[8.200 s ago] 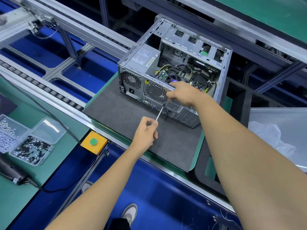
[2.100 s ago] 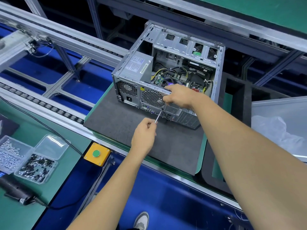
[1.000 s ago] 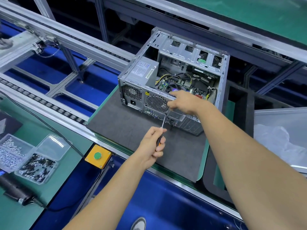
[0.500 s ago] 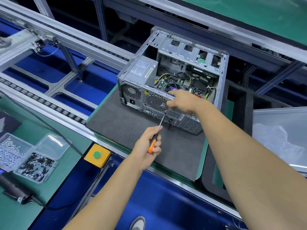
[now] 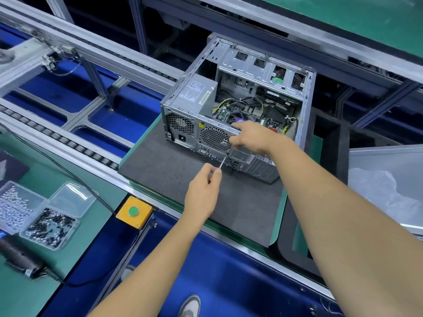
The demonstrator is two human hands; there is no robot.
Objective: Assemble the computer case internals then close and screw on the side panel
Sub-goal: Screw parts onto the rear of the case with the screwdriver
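Head view: the computer case (image 5: 231, 106) is steadied at its rear edge by the gripping right hand (image 5: 249, 139) — so the screwdriver (image 5: 221, 164), clasped in the left hand (image 5: 202, 191), can bear on the rear panel.

Lit brightly and evenly from overhead, with cool white light. Cast only soft, short shadows, one under the left hand (image 5: 202, 193) on the dark mat (image 5: 164, 165). Showed pale glare on the clear plastic lids of the screw trays (image 5: 45, 213) at the lower left and on the white sheet (image 5: 386, 170) at the right edge. Fell to near black behind the conveyor rails (image 5: 109, 51) at the top of the frame. Bent straight rails into curves toward the corners, as a wide lens does. Stayed fairly sharp at the centre, on the computer case (image 5: 235, 106); softened at the lower edge, where the forearms looked smeared and oversized.
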